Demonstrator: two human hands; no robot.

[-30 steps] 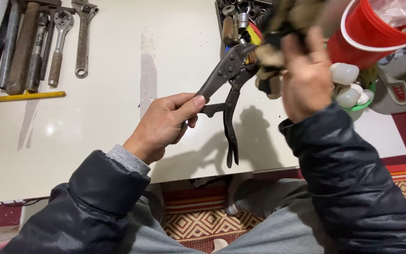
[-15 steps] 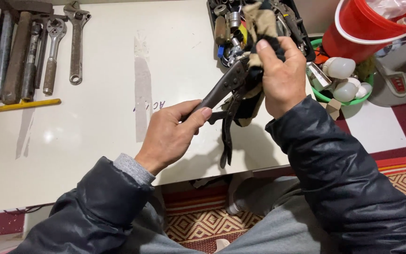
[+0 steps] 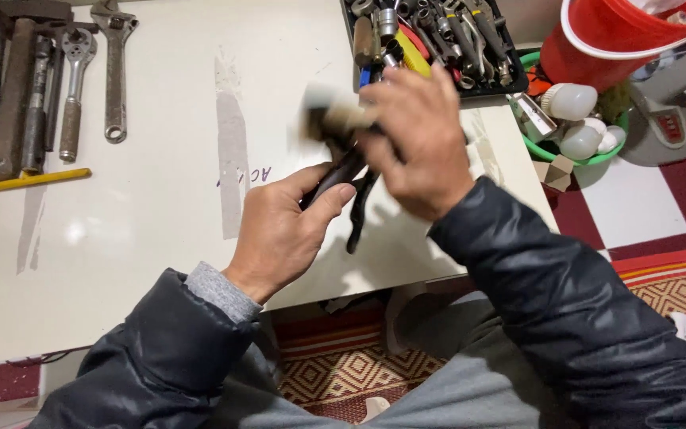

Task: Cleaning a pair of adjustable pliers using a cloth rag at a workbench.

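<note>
Together, both hands (image 3: 279, 230) gripping dark pliers (image 3: 356, 208)

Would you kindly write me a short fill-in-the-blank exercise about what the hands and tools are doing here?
1. The left hand grips the handles of dark locking ____.
2. The right hand rubs them with a blurred ____.
3. The tool tray sits beside a ____ bucket.
4. A ____ pencil lies below the wrenches.

Missing words: pliers; cloth; red; yellow

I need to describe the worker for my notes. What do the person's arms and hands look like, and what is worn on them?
Both hands, the left hand and the right hand, are bare: no gloves. Each arm wears a dark, slightly shiny padded jacket sleeve. A grey ribbed knit cuff shows at the left wrist. No rings or watch are visible.
</note>
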